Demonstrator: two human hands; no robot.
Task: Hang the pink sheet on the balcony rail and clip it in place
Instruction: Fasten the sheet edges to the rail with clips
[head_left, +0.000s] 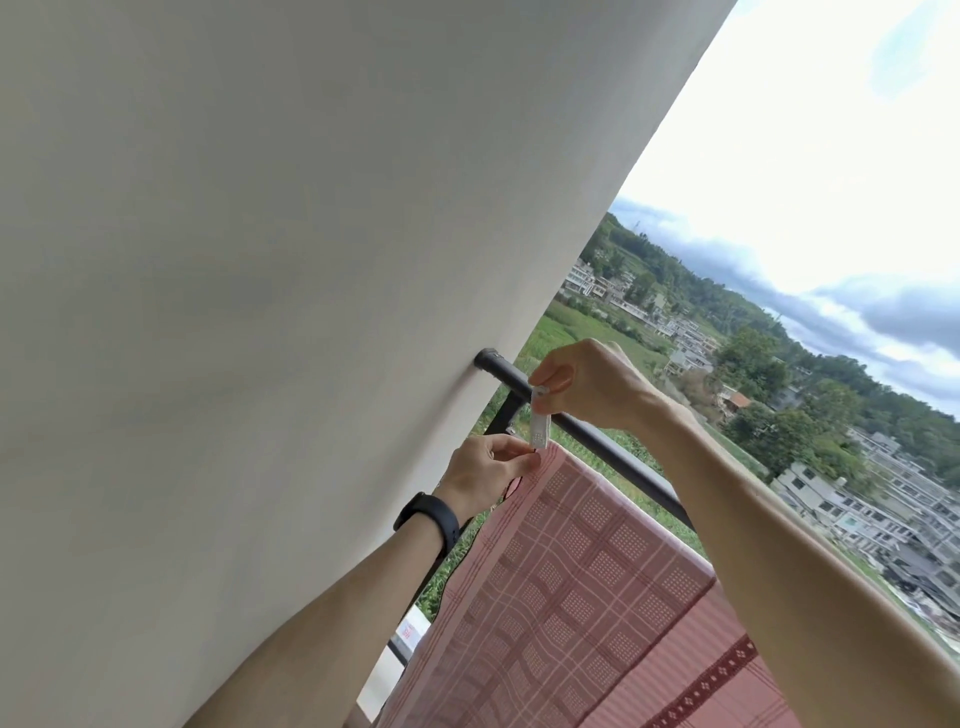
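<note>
The pink checked sheet (571, 582) hangs over the black balcony rail (613, 447), which runs from the wall down to the right. My left hand (485, 475), with a black wristband, pinches the sheet's top corner by the rail. My right hand (587, 382) holds a white clip (540, 423) by its upper end, with the clip's lower end touching the sheet corner just above my left fingers. Whether the clip's jaws grip the fabric is hidden.
A pale wall (260, 312) fills the left and meets the rail's end. Beyond the rail lie green fields, trees and buildings far below. A second rail bar (501, 418) drops from the top rail near the wall.
</note>
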